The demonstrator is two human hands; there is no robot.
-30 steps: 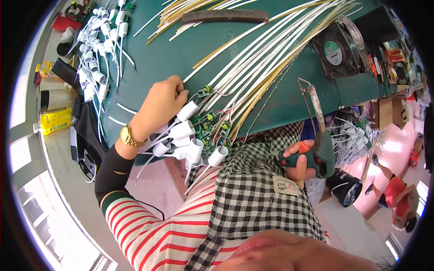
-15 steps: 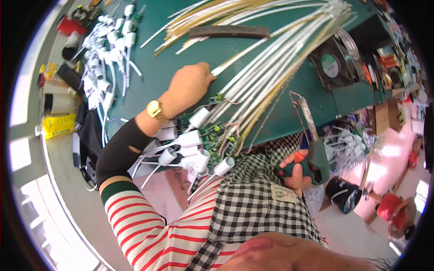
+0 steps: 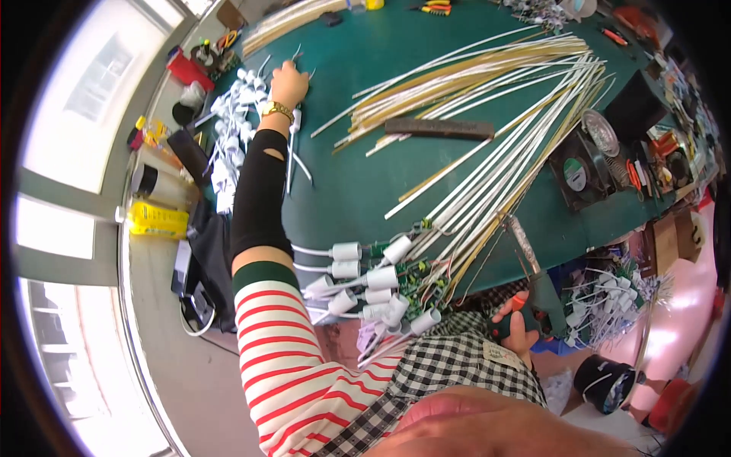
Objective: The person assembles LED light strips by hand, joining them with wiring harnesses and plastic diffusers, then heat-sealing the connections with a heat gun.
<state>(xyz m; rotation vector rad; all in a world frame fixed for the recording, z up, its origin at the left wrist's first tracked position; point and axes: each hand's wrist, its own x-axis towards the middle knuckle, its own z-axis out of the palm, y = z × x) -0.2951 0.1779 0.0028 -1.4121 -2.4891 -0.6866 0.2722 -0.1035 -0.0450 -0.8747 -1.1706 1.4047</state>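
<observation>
- Left hand (image 3: 289, 84): upper left of the frame, arm stretched out, fingers bent and nearly together over the edge of the far white sockets (image 3: 247, 95); thin wire ends (image 3: 297, 53) show just past the fingertips — whether it grips a piece or only touches one, cannot tell.
- Right hand (image 3: 519, 331): lower right, closed round the dark green handle of a soldering gun (image 3: 544, 301), thumb and a finger near its orange trigger (image 3: 519, 301).
- Near white sockets (image 3: 384, 276): lower centre, a loose cluster with wires, beside green circuit boards (image 3: 415, 288).
- Light strips (image 3: 495, 171): white and yellow, fanned from the boards to the upper right; a brown bar (image 3: 439, 129) lies across neighbouring strips.
- Obscured: left fingertips, small and partly turned away; right palm, behind the handle; the gun's thin tip — hard to separate from the strips.
- Cut off: red-clad person (image 3: 670, 404), lower right, lost at the dark rim.
</observation>
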